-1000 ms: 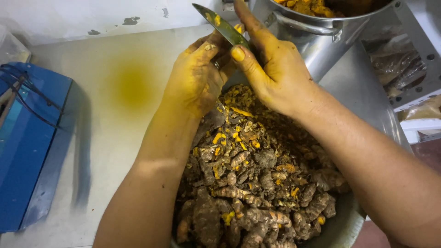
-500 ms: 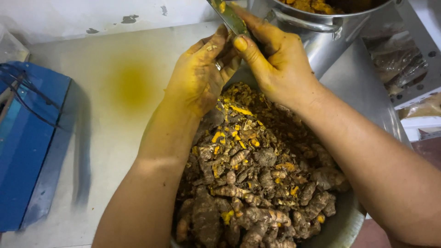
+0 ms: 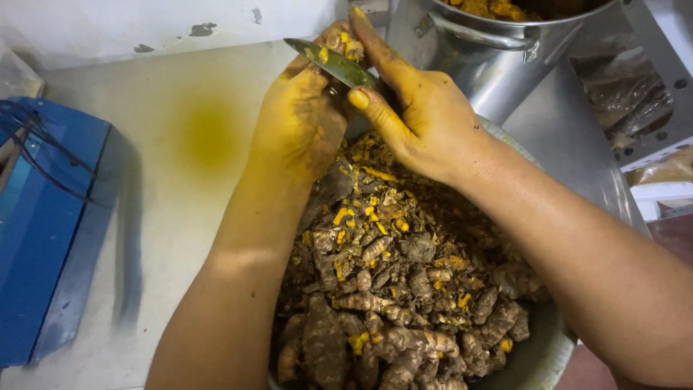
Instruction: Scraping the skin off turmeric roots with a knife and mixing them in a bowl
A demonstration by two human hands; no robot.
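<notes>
Pale worktop (image 3: pixel 144 238), yellow-stained: blue case (image 3: pixel 43 231), root bowl (image 3: pixel 538 361), perhaps steel pot (image 3: pixel 498 58)

Bright, even light falls from above and slightly right. The blue box (image 3: pixel 43 231) casts a soft dark shadow rightward onto the pale desk (image 3: pixel 144 303). Mild glare streaks the steel pot (image 3: pixel 498 65). Focus is sharp at centre; the right edge looks softer, with slight wide-angle stretching toward the corners.
</notes>
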